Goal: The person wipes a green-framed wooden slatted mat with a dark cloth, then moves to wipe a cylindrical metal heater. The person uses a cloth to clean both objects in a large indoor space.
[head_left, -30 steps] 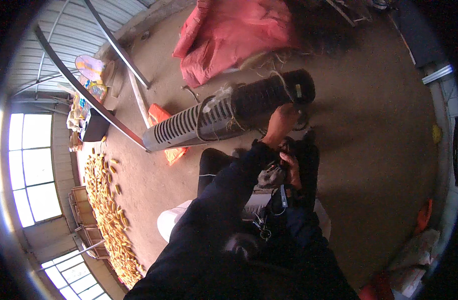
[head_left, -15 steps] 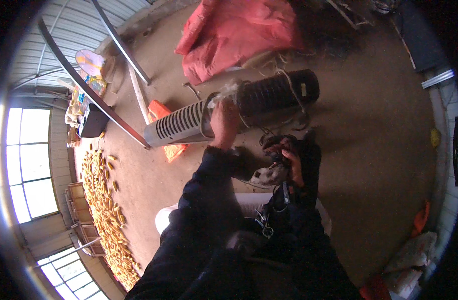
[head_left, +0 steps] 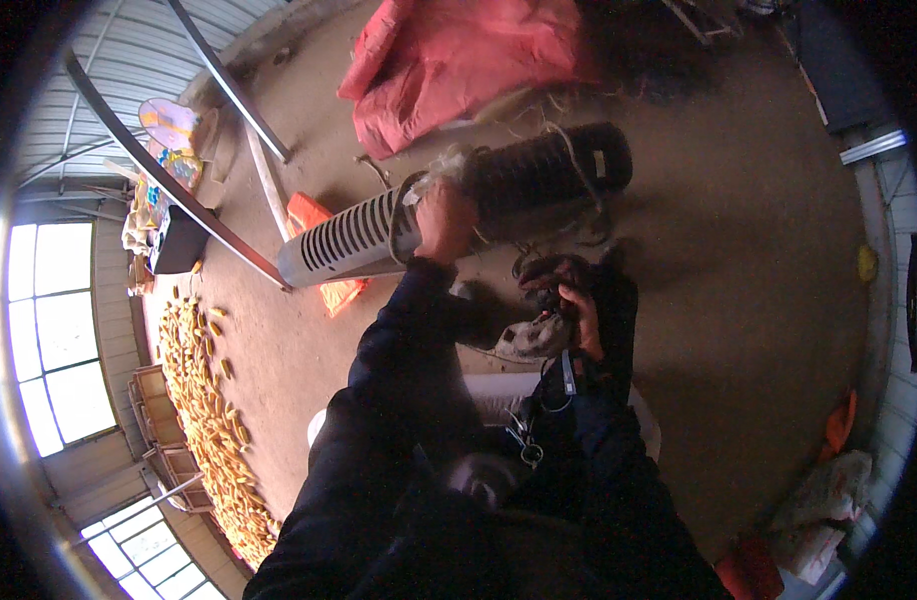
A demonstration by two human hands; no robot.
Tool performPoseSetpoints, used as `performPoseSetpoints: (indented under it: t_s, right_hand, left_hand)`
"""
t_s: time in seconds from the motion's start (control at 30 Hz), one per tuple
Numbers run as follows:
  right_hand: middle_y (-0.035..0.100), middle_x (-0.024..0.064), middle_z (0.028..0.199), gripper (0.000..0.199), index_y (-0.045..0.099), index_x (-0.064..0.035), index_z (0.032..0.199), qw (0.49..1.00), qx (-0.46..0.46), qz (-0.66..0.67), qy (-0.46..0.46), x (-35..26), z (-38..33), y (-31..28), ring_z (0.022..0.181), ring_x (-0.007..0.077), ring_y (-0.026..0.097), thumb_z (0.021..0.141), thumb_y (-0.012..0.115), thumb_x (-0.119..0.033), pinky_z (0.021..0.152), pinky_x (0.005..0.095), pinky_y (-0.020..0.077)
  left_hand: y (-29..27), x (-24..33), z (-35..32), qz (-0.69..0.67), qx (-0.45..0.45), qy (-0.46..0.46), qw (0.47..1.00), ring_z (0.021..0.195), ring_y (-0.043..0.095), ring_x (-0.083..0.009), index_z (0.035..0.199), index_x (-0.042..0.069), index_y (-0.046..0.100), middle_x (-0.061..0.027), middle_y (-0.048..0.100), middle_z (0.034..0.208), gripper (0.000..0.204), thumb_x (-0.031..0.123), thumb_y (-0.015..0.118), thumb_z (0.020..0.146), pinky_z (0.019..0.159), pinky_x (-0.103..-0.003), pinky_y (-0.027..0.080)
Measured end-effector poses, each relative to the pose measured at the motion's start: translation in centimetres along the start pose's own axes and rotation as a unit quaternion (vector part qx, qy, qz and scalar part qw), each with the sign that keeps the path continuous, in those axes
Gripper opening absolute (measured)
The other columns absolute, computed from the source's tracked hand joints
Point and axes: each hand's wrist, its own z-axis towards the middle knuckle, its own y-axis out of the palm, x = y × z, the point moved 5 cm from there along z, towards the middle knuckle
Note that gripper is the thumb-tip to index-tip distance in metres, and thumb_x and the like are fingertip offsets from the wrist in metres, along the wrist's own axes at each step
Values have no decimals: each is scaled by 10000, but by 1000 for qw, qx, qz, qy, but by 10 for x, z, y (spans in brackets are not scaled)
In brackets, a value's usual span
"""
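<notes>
A long slotted tube (head_left: 344,236), pale grey on the left and dark and ribbed on the right, lies slantwise on the floor before me. Rope-like loops (head_left: 577,170) go round it. My left hand (head_left: 446,222) rests closed at the tube's middle. A whitish, wispy tuft (head_left: 447,166) shows at its fingers; what they grip is hidden. Nearer my knees, my right hand (head_left: 585,322) is closed on a dark crumpled bundle (head_left: 551,278). Against that hand is a spotted grey piece (head_left: 535,338), perhaps cloth. Keys on a ring (head_left: 529,450) hang below.
Beyond the tube lies a red sheet (head_left: 434,75); an orange bag (head_left: 314,215) is partly under the tube. Corn cobs (head_left: 204,390) are heaped at left, near curved metal bars (head_left: 169,175). White sacks (head_left: 824,495) stand at the lower right.
The view has shifted slightly, moving the scene a little left and up. My left hand stays at the tube's middle, and my right hand keeps the dark crumpled bundle.
</notes>
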Motion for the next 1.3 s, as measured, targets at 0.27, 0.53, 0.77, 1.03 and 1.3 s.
performPoseSetpoints:
  t_s: [0.27,0.53,0.77,1.03,1.3]
  right_hand:
    - [627,71,801,292,674,10,1034,996,64,56,-31,7,2,-35,728,228,654,837,668,-206,681,406,593]
    - [657,89,925,324,654,1,1082,998,43,41,-18,-13,-13,9,783,231,660,850,644,-224,662,394,585]
    - [659,112,1117,386,600,-14,1197,999,10,39,-20,9,-2,-17,907,216,658,892,584,-251,701,372,569]
    - [652,95,1148,399,581,-50,1237,997,-15,81,9,18,0,-3,993,208,641,886,577,-239,720,356,559]
    - [648,92,1084,345,632,-12,1157,992,80,55,-81,5,13,-60,965,224,638,854,628,-177,794,366,559]
  left_hand:
    - [5,42,16,-88,-20,-20,996,850,648,-422,906,-13,650,-232,670,878,313,236,657,717,755,-486,504]
    - [15,75,25,-142,-34,-39,989,907,653,-408,1021,13,653,-219,681,921,388,220,688,695,790,-450,517]
    - [49,106,21,-202,-27,-10,979,944,633,-437,1079,-2,600,-243,669,1003,424,184,717,716,802,-464,501]
    - [76,109,27,-133,4,34,991,949,596,-432,1116,-23,575,-246,622,1004,410,155,648,754,798,-520,481]
    - [40,126,-46,-245,27,164,955,1043,582,-342,1199,33,594,-164,607,1127,412,147,661,809,843,-418,504]
